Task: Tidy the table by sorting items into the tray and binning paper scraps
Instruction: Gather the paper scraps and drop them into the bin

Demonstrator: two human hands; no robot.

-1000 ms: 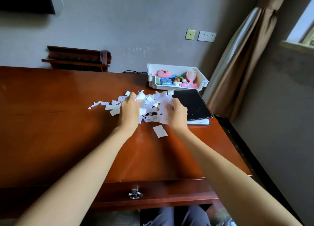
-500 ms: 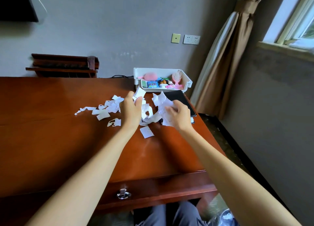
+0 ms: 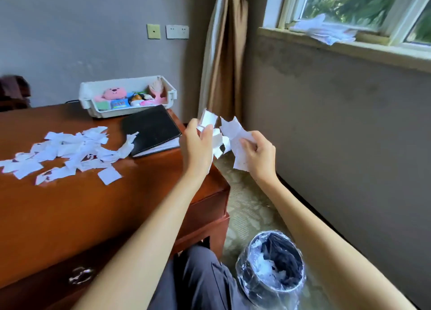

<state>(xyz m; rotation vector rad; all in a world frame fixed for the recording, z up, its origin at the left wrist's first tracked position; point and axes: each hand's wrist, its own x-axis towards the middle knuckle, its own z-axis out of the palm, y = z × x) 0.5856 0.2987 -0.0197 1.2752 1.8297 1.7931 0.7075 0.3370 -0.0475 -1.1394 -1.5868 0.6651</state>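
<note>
Because the scraps are bound for the bin, the held scraps [image 3: 229, 135] hang in the air past the table's right edge, split into two bunches that touch in the middle. Left hand [image 3: 198, 146]: fingers curled round its bunch, white ends poking out above. Right hand [image 3: 258, 156]: thumb and fingers pinched on a larger crumpled piece, its tail hanging below the palm. Two hands on one load probably keeps loose bits from dropping on the way. Bin [image 3: 240, 266] stands on the floor by the person's knee, lined with clear plastic, some white paper already inside; the hands look high above it and farther out, so the load likely needs bringing back and down before letting go (a drop from this height would scatter). On the table [image 3: 93, 216] a big pile [image 3: 70, 151] of scraps lies uncollected, so binning seems part done. Beside the pile, a black notebook [image 3: 151, 129], one strip draped on its corner. Behind it, the tray [image 3: 88, 95] against the wall, already holding a pink plush [image 3: 113, 93] and small items.
</note>
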